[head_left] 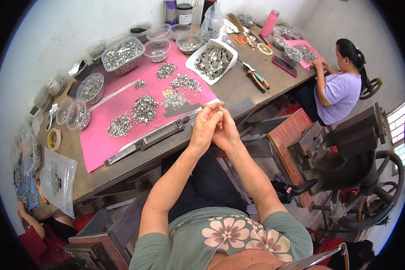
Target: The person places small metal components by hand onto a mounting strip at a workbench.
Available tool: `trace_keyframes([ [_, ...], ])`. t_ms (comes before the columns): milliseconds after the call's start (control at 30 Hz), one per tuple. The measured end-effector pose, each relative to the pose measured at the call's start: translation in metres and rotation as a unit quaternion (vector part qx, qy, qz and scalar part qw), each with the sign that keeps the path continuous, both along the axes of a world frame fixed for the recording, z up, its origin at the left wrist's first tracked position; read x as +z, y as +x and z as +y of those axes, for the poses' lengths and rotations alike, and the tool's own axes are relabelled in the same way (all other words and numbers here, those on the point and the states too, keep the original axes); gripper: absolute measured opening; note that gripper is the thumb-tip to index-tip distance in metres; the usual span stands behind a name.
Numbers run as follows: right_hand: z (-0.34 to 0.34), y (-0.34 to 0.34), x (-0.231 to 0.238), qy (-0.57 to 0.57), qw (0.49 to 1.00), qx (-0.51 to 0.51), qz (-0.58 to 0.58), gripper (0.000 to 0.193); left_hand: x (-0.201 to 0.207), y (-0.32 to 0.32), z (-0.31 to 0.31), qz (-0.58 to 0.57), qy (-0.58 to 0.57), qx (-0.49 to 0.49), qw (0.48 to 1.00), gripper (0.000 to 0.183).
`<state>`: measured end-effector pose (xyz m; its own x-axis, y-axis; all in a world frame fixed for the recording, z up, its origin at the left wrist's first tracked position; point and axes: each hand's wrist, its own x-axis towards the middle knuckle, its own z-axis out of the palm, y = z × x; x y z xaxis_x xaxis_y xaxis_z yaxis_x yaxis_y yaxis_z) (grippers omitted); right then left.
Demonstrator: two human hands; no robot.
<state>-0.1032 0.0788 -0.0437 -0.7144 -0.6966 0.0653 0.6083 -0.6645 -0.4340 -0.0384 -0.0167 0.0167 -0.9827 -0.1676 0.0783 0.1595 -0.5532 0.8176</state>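
Fingers [214,107] curl together, left hand [204,128] against right hand [228,132]; whether they grip anything, I cannot tell!
Wide pink mat [94,152] ahead, long metal rail [154,136] along its edge, then small silvery pieces [145,109] heaped on the mat, left of the hands: probably light, stiff, slippery, best pinched by their edges.

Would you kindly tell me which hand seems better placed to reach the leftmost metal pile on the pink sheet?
Probably the left hand: it is nearer that metal pile, while the right hand sits farther right. They are close together, though.
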Motion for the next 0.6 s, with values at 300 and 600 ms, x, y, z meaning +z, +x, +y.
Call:
trace_keyframes([
  [300, -0.007, 0.020, 0.036, 0.096, 0.992, -0.063, -0.054, 0.020, 0.005, 0.004, 0.004, -0.005, -0.001, 0.009, 1.000, 0.030],
  [600, -0.001, 0.015, 0.024, 0.070, 0.997, -0.019, -0.042, 0.035, -0.010, 0.001, 0.005, 0.011, 0.023, -0.006, 1.000, 0.031],
])
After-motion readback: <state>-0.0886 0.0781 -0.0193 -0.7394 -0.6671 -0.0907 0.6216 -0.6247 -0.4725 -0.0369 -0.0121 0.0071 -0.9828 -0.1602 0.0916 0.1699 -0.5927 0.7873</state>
